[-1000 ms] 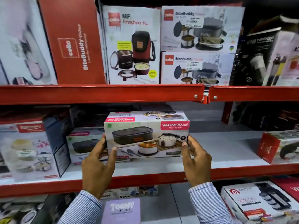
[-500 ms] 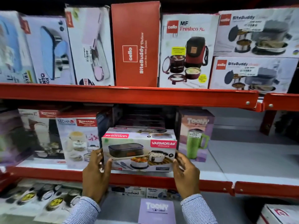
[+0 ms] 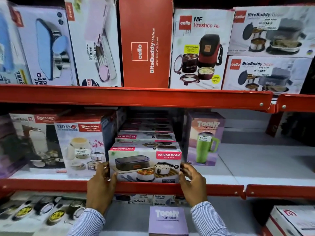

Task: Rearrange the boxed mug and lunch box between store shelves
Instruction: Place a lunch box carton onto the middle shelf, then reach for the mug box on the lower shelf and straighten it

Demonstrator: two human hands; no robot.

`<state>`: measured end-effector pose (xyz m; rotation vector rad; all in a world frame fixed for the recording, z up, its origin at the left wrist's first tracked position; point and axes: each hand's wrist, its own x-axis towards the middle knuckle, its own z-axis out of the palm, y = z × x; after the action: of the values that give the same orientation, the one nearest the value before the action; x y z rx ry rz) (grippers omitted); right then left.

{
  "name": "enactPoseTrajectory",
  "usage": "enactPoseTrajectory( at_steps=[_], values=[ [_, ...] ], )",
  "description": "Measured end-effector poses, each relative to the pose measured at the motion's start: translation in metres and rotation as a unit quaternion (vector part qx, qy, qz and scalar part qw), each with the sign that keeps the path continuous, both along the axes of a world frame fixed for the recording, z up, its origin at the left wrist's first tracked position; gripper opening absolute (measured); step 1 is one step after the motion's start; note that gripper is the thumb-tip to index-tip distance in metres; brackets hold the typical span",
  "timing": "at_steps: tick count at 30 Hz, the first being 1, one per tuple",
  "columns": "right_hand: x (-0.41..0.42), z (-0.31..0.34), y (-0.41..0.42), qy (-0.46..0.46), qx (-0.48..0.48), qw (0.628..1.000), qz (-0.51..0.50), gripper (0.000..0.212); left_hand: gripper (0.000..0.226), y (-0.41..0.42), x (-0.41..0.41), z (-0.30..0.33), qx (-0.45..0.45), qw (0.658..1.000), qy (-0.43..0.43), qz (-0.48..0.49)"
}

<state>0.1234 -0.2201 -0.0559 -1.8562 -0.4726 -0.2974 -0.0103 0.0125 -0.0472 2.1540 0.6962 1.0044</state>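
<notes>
A white and pink Varmora lunch box carton (image 3: 144,165) sits at the front of the middle shelf (image 3: 255,167), in front of more Varmora cartons. My left hand (image 3: 100,188) grips its left end and my right hand (image 3: 191,183) grips its right end. To its right stands a purple Toony boxed mug (image 3: 204,138) picturing a green mug, upright on the same shelf. Another purple Toony box (image 3: 167,220) lies on the lower shelf, below my hands.
Rishabh cartons (image 3: 80,145) stand left of the lunch box. The red shelf lip (image 3: 213,190) runs just under it. Cello lunch box cartons (image 3: 199,48) fill the upper shelf. Grey shelf surface lies right of the mug box. A white and red carton (image 3: 293,220) sits lower right.
The lunch box has moved left along the middle shelf with both hands on it, and now rests in front of the Varmora stack, left of the boxed mug. The view has shifted left.
</notes>
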Motion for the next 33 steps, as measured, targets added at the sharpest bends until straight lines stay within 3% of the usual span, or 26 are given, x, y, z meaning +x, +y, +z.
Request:
enactPoseTrajectory(
  at_steps=[11, 19, 25, 27, 29, 33],
  values=[
    [0.002, -0.003, -0.002, 0.026, 0.013, 0.999, 0.020, 0.038, 0.025, -0.002, -0.004, 0.002, -0.011, 1.000, 0.008, 0.006],
    [0.003, -0.008, -0.009, 0.025, 0.026, 0.998, 0.061, 0.036, 0.038, 0.002, -0.005, 0.001, 0.012, 1.000, 0.008, 0.015],
    [-0.013, -0.038, -0.052, -0.032, 0.083, 0.996, -0.004, 0.021, 0.037, -0.008, -0.033, -0.031, -0.006, 0.994, -0.110, 0.011],
    [-0.019, -0.068, -0.072, -0.022, 0.066, 0.997, -0.038, 0.024, 0.043, -0.018, -0.041, -0.069, -0.034, 0.997, -0.064, -0.020],
    [-0.017, -0.106, -0.087, 0.042, 0.010, 0.998, -0.048, 0.036, 0.055, -0.032, -0.042, -0.117, -0.075, 0.994, 0.037, -0.067],
    [-0.014, -0.166, -0.096, 0.232, -0.129, 0.960, 0.093, 0.062, 0.084, -0.063, -0.024, -0.178, -0.241, 0.926, 0.224, -0.183]
  ],
)
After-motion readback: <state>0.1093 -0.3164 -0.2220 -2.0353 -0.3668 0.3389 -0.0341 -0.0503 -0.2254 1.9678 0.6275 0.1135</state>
